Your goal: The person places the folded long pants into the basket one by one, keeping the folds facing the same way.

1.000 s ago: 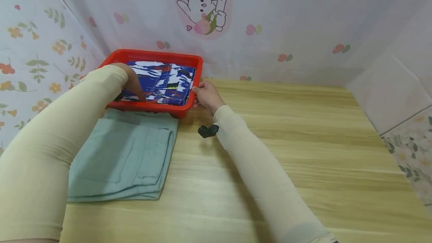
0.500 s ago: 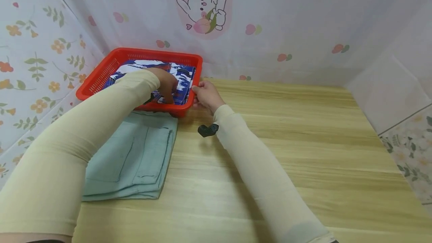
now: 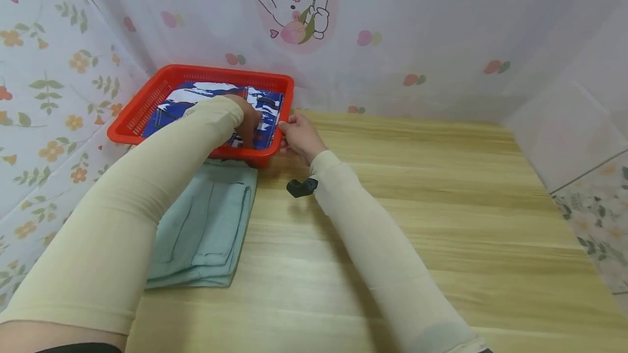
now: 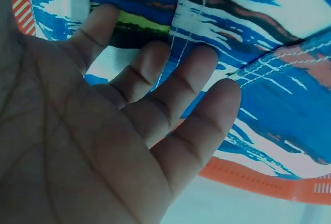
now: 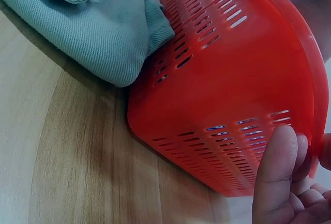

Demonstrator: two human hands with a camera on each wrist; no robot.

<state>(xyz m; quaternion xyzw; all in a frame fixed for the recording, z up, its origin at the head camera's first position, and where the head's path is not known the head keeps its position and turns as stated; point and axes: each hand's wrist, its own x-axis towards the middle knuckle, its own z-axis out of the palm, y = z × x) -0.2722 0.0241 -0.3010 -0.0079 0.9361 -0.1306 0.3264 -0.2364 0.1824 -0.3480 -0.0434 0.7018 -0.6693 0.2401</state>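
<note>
A red plastic basket with slotted sides holds a folded blue-and-white printed garment with topstitched seams. My left hand is inside the basket, over the garment's right part. In the left wrist view its loosely extended fingers lie against the printed cloth, palm showing. At the basket's right side, my right hand grips the rim. The right wrist view shows fingers outside the slotted wall, with the thumb partly cut off at the frame edge.
A folded pale green garment lies in front of the basket, partly behind the left sleeve; in the right wrist view it meets the basket wall. Wood-patterned table extends right. A printed curtain hangs close behind the basket.
My left hand has moved right across the printed garment, from the basket's left front to its right part, uncovering the left rim. The right hand keeps its grip on the rim.
</note>
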